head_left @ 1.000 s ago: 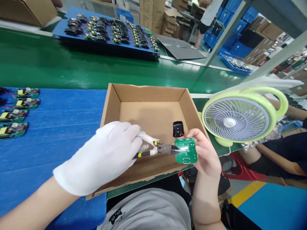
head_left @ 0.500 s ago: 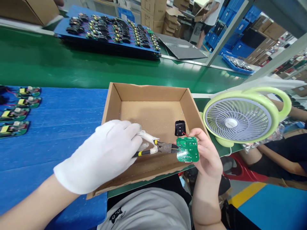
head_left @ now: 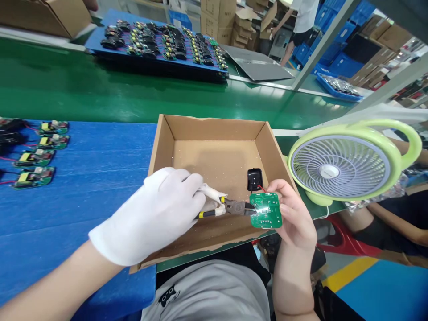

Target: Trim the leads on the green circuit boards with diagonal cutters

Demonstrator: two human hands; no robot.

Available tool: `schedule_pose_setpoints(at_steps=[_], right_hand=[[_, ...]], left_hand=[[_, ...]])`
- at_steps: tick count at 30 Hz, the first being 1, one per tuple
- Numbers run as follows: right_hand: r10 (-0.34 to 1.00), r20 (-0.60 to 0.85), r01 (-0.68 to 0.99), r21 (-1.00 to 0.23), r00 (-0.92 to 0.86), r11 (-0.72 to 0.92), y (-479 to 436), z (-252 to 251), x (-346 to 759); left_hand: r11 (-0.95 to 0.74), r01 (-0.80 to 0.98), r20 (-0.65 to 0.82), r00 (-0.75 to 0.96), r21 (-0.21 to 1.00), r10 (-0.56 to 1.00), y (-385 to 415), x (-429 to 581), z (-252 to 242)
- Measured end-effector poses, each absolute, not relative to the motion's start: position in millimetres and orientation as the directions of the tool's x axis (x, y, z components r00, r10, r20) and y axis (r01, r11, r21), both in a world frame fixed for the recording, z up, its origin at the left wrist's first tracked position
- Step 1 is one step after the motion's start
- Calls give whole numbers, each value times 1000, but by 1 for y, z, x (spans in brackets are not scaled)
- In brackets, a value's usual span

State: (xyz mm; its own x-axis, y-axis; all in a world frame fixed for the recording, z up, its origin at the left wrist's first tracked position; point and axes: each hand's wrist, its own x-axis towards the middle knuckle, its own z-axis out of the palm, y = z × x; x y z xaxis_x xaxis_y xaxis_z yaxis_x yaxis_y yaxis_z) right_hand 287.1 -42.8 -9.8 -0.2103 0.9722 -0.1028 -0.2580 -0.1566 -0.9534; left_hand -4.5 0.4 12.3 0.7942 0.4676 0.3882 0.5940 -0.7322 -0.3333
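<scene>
Currently, the gloved left hand [head_left: 150, 216] is gripping the cutters [head_left: 236, 207], its fingers [head_left: 194, 189] curling around the white-wrapped handles [head_left: 211, 192]. The bare right hand [head_left: 296, 216] is holding the green circuit board [head_left: 266, 214], its fingers [head_left: 279, 185] pinching the right edge. The board is thus lying directly left of the right fingers and to the right of the left fingers, with the cutters spanning between. The cutter jaws are overlapping the board's left edge in view; contact is not showing clearly. A black housing [head_left: 254, 179] is sitting just beyond the right fingers, to their left, with a red wire [head_left: 262, 189] running toward the board. The cardboard box [head_left: 212, 156] is extending beneath both sets of fingers.
</scene>
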Motion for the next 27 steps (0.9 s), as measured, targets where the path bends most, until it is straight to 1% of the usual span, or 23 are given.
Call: schedule_pose_setpoints(at_steps=[4,7,9,14,20,27], right_hand=[[971,-119,-247,-954,-209,-171,-42,-7,284],[973,-105,-260,-953,-203,-157,-42,-5,281],[974,-98,-264,-953,-202,-150,-42,-5,281],[974,-113,-223,-962,-195,-156,-43,-8,285],[973,-102,-246,-957,-206,-152,-42,-7,285],[975,-122,-248,-954,-188,-167,-42,-14,288]], left_hand=[[-724,587,415,797,-361,439,0,-3,13],[-717,593,443,789,-366,426,0,-2,14],[-725,596,444,785,-347,432,0,-2,13],[-761,597,444,771,-256,456,0,-5,8],[-777,577,454,779,-251,432,1,-9,6],[-779,599,435,761,-185,482,3,-7,9]])
